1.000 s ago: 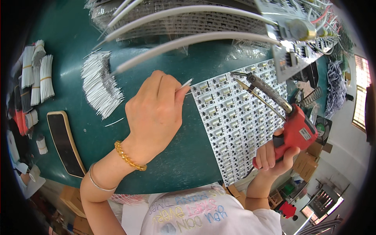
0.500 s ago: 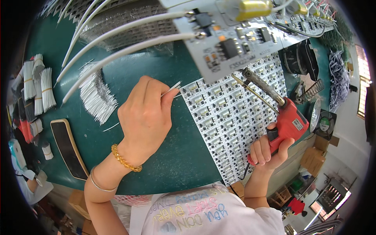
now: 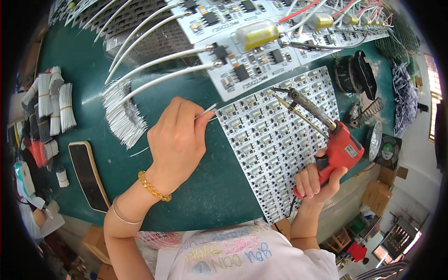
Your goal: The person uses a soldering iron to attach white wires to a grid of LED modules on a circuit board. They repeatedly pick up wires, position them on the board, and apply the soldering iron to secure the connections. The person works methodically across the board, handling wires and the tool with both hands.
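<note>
My left hand (image 3: 176,140), wearing a beaded bracelet, pinches a few short white wires (image 3: 208,111) between thumb and forefinger. Their tips point at the upper left corner of a panel of small white circuit boards (image 3: 275,149). My right hand (image 3: 311,183) grips a red soldering gun (image 3: 344,148) by its handle, thumb apart. The gun's metal tip and thin feed tube reach over the panel's upper part; contact cannot be made out. Close to the camera, white circuit boards (image 3: 254,70) with yellow components and white, red and black wires cover the upper view.
Loose white wires (image 3: 122,114) lie left of my hand on the green table (image 3: 210,186). Farther left are a phone (image 3: 88,176) and bundled wires (image 3: 66,107). Right of the panel stand a black round holder (image 3: 350,72), a coiled spring stand (image 3: 368,111) and a small fan (image 3: 387,150).
The near circuit boards have shifted up and left in view, and more of them shows. The table scene has shifted slightly. Both hands keep their grips, hardly moving.
</note>
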`<state>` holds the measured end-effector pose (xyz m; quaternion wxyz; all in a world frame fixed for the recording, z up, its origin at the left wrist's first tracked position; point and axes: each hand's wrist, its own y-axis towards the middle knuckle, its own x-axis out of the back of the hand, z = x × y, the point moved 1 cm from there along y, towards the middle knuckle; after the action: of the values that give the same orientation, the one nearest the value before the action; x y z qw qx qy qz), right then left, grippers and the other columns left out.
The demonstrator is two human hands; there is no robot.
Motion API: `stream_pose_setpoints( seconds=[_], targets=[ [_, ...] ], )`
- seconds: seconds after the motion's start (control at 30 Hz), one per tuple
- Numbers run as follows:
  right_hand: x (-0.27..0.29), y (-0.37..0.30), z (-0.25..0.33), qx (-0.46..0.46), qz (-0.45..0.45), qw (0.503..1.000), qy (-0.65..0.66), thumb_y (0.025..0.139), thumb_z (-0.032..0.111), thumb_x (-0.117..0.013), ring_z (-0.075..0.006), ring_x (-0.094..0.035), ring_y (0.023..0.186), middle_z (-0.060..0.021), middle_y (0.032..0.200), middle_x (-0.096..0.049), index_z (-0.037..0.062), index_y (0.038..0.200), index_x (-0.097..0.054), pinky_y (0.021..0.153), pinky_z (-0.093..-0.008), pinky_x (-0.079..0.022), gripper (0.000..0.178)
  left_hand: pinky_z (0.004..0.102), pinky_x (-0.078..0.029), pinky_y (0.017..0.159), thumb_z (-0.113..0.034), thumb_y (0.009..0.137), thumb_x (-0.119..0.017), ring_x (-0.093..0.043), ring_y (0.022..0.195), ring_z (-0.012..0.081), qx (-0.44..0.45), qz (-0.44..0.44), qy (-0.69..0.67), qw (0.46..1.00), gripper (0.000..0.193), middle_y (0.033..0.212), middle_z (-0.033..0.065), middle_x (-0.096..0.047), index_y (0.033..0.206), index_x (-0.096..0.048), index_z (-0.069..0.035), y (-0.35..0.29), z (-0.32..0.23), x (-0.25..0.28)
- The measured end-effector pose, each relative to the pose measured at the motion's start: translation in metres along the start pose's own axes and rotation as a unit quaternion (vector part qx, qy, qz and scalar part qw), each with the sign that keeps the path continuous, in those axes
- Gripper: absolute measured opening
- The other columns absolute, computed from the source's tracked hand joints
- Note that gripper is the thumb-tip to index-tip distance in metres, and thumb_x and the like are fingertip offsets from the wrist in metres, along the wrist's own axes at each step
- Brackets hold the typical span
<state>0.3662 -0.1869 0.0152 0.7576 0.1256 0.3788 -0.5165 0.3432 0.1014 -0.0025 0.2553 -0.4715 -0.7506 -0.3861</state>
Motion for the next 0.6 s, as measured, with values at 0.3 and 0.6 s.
stream_pose_setpoints(
  seconds=[0.3, 0.6],
  targets=[
    [0.002, -0.001, -0.001, 0.011, -0.013, 1.0, 0.004, 0.094, 0.058, -0.044, -0.0109, -0.033, 0.035, 0.0004, 0.048, -0.038, -0.0036, 0.124, -0.041, 0.035, -0.0283, -0.031, 0.069, 0.0291, -0.041, 0.05, -0.004, 0.084, -0.068, -0.052, 0.056, 0.0203, 0.038, 0.003, -0.054, 0.998, 0.011, 0.074, 0.0078, -0.055, 0.081, -0.058, -0.001, -0.001, 0.005, 0.004],
    [-0.005, -0.004, 0.002, 0.002, -0.055, 0.998, -0.021, 0.095, 0.055, -0.043, -0.0111, -0.032, 0.035, 0.0001, 0.047, -0.037, -0.0055, 0.123, -0.04, 0.035, -0.0282, -0.031, 0.067, 0.0251, -0.042, 0.046, -0.004, 0.081, -0.071, -0.056, 0.049, 0.0157, 0.047, -0.025, -0.113, 0.992, 0.008, 0.064, 0.0087, -0.064, 0.081, -0.063, -0.001, 0.008, 0.002, 0.032]
  ],
)
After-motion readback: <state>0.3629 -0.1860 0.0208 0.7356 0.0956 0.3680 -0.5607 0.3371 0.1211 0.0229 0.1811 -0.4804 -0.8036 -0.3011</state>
